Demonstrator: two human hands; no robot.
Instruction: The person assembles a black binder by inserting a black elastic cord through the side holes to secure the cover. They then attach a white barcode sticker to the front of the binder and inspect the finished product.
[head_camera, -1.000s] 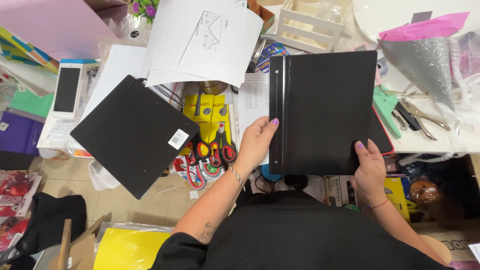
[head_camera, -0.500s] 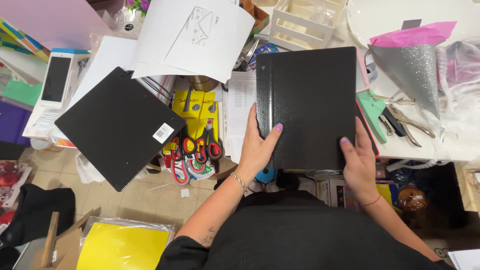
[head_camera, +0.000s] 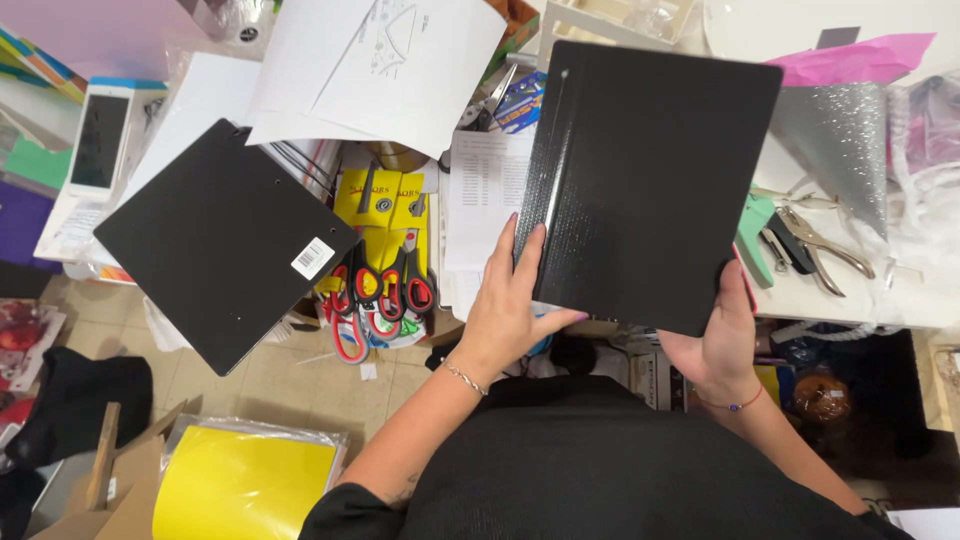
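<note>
Far left: a phone box (head_camera: 98, 140) sits on stacked paper at the desk edge and looks easy to knock off. Center-left, a black board (head_camera: 225, 245) with a barcode sticker hangs well past the table edge over the floor; a bump could tip it down onto the yellow sheet pack (head_camera: 245, 485) at lower left. Just right of it, packs of scissors (head_camera: 380, 250) also overhang, and loose white sheets (head_camera: 380, 70) above could slide. Center: left hand (head_camera: 505, 310), fingers spread flat, thumb under, grips the bottom left edge of the black folder (head_camera: 650, 185), which is held in the air, slightly tilted, center-right of frame. Right hand (head_camera: 720, 340) clamps its bottom right corner, fingers mostly hidden behind. Held only low, the smooth cover could slip or swing into the clutter. Right: hole punch pliers (head_camera: 815, 240) and a silver glitter cone (head_camera: 840, 135) lie near the folder's edge, so they could get swept.
</note>
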